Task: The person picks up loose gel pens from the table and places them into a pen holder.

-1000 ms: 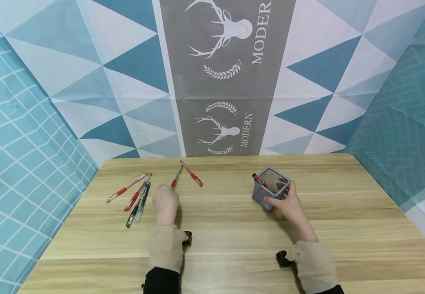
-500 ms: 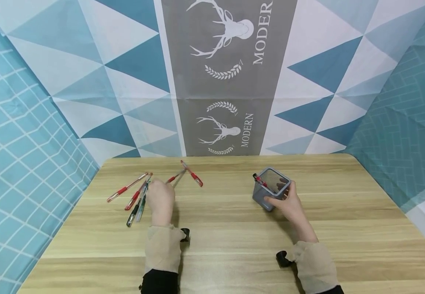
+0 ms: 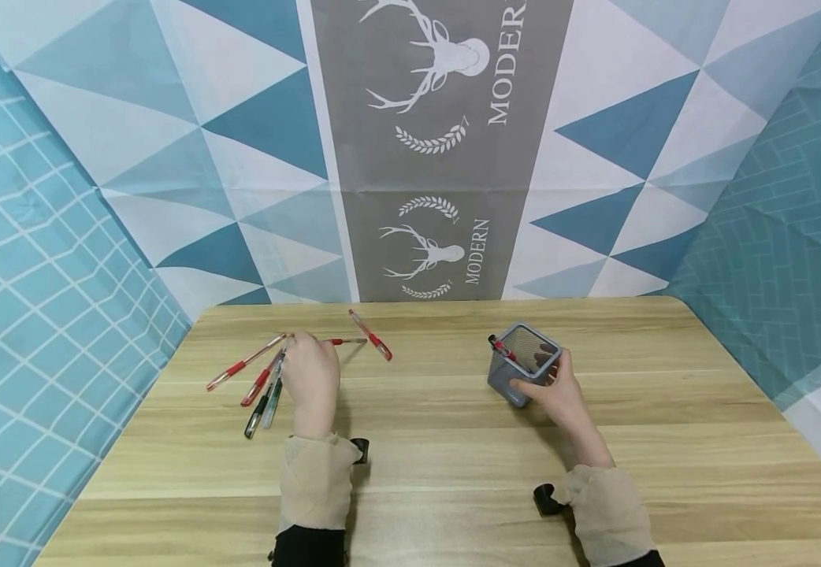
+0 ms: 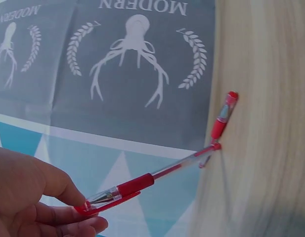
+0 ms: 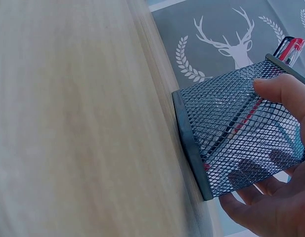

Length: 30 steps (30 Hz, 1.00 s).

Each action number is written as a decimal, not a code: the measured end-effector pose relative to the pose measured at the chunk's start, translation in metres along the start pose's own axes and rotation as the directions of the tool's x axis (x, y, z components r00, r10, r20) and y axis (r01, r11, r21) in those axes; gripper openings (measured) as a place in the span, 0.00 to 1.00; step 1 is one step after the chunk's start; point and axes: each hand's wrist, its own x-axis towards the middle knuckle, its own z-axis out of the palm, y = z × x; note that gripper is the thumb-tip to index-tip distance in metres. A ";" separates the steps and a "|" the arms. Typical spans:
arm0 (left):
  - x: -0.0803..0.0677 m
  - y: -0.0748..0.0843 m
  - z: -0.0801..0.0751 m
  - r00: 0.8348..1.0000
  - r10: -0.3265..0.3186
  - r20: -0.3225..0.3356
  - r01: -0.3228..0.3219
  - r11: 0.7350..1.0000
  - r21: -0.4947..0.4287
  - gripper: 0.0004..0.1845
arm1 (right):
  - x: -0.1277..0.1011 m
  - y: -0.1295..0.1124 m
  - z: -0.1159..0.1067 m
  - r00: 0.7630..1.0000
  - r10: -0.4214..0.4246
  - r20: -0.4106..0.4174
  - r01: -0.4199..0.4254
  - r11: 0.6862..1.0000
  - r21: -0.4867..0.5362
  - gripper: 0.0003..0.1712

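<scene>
My right hand [image 3: 559,394] grips the mesh pen holder [image 3: 524,362], tilted on the surface [image 3: 453,472] with one red pen already inside. My left hand [image 3: 311,382] pinches a red pen [image 4: 157,175] by its grip end, lifted off the wood. I judge this the pick-up step; next it needs carrying across to the holder's mouth. A second ago that pen pointed away from me; now it points right, toward another red pen [image 3: 371,336] lying farther back.
</scene>
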 end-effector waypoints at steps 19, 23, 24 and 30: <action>-0.004 0.019 -0.019 0.998 0.068 -0.015 -0.068 0.997 -0.043 0.10 | 0.000 0.001 -0.001 1.000 -0.011 0.005 0.011 1.000 -0.014 0.50; -0.005 0.020 -0.022 0.998 0.064 -0.001 -0.064 0.997 -0.053 0.11 | 0.001 0.002 -0.001 1.000 -0.014 -0.001 0.014 1.000 -0.020 0.49; -0.005 0.021 -0.023 0.998 0.063 0.005 -0.063 0.996 -0.060 0.11 | 0.001 0.002 -0.001 1.000 -0.016 -0.004 0.015 1.000 -0.022 0.49; -0.007 0.026 -0.028 0.995 0.090 0.036 -0.085 0.990 -0.116 0.11 | 0.002 0.004 -0.001 1.000 -0.025 -0.010 0.025 0.999 -0.031 0.48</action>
